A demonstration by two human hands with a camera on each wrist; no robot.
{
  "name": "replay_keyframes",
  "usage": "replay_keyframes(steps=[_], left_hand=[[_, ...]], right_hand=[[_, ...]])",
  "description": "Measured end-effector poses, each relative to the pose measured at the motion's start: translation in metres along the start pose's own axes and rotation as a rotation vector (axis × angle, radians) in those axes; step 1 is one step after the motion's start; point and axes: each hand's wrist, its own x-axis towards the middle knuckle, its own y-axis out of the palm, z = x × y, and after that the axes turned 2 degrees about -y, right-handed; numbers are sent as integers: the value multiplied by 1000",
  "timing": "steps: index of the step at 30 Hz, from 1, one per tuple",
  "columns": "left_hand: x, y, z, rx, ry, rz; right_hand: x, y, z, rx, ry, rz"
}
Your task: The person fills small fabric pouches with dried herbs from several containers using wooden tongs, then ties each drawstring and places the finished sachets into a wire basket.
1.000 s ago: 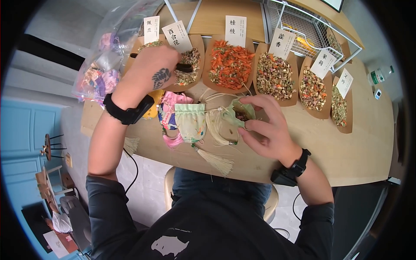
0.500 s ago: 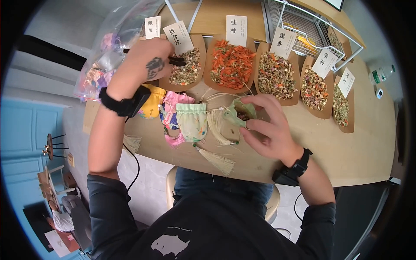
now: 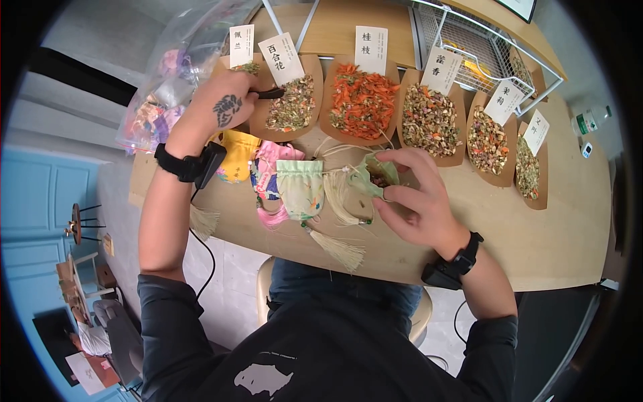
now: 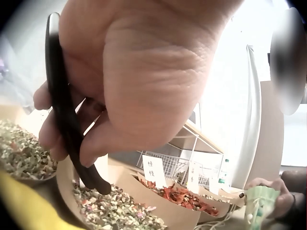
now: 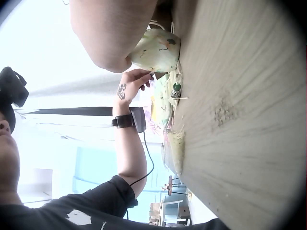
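In the head view my left hand [image 3: 226,102] grips a slim dark spoon [image 3: 270,94]. The spoon's end is over the chopped dried herbs [image 3: 291,112] in the second paper tray from the left. Seen from the left wrist, thumb and fingers pinch the dark shaft, its tip [image 4: 102,187] right at the herbs. My right hand [image 3: 423,201] holds a small green drawstring pouch [image 3: 362,177] by its rim, thumb and fingers around it. The pouch's mouth is spread, with dried herbs [image 3: 382,181] inside.
Further paper trays hold orange-red pieces [image 3: 364,100] and mixed herbs [image 3: 430,120], with labels behind. Beside the pouch lie a pale green sachet [image 3: 299,187], a pink one [image 3: 271,157], a yellow one [image 3: 236,159] and tassels [image 3: 338,248]. A wire rack [image 3: 482,57] stands behind.
My left hand has drawn back slightly to the left, baring more of the second tray's herbs and the yellow sachet. The right hand keeps its hold on the pouch in the same place.
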Motion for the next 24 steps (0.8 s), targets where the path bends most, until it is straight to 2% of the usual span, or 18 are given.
replay_keyframes(steps=[5,8,11,14,17,20,24], left_hand=[[2,-5,-12,-13,1,89],[3,1,-8,-145,122,86],[-2,1,-14,-242,115,153],[-3,8,-12,-237,215,117],[-3,7,-13,-198,238,113],[-6,15,-10,-166,293,37],[-6,18,-14,-165,283,8]], right_hand=[[0,-1,0,-1,7,9],[-1,-1,0,1,12,7],[-1,-1,0,4,13,5],[-2,-1,0,5,17,7],[-2,0,-1,4,19,8],[-2,0,-1,1,21,10],[-2,0,-1,-3,23,10]])
